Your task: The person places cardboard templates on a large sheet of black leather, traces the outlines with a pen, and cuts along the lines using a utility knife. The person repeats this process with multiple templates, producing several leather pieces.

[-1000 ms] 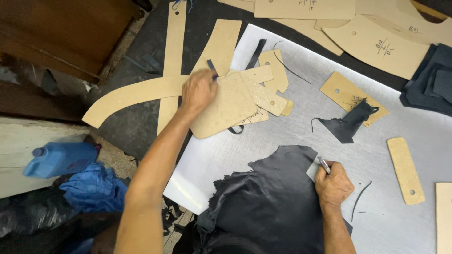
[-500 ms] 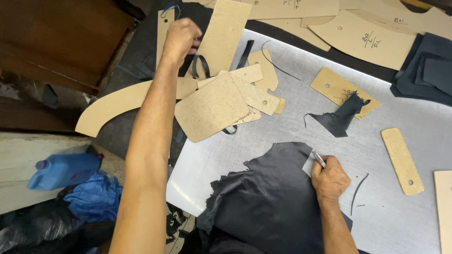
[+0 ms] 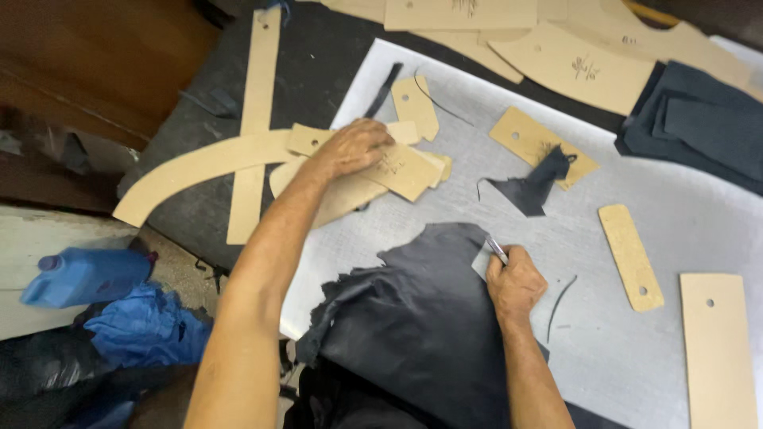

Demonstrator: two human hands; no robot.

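Observation:
My left hand (image 3: 354, 148) rests palm down on a loose pile of tan cardboard patterns (image 3: 397, 171) at the left edge of the grey cutting sheet (image 3: 699, 230). My right hand (image 3: 515, 280) is closed around a small knife with a metal tip (image 3: 496, 249), held at the upper right edge of a dark leather hide (image 3: 413, 318) that hangs over the near edge. A small cut scrap of dark leather (image 3: 528, 189) lies beyond the hide, partly on a tan rectangle pattern (image 3: 524, 141).
A long curved pattern (image 3: 191, 171) and a straight strip (image 3: 254, 119) lie on the dark surface at left. More tan patterns (image 3: 632, 254) lie at right and at the back. Folded dark material (image 3: 707, 123) sits far right. A blue bottle (image 3: 83, 274) and blue cloth (image 3: 147, 326) lie lower left.
My left hand reached up to the far strip, then came back down onto the pattern pile. My right hand stayed at the hide's edge with the knife.

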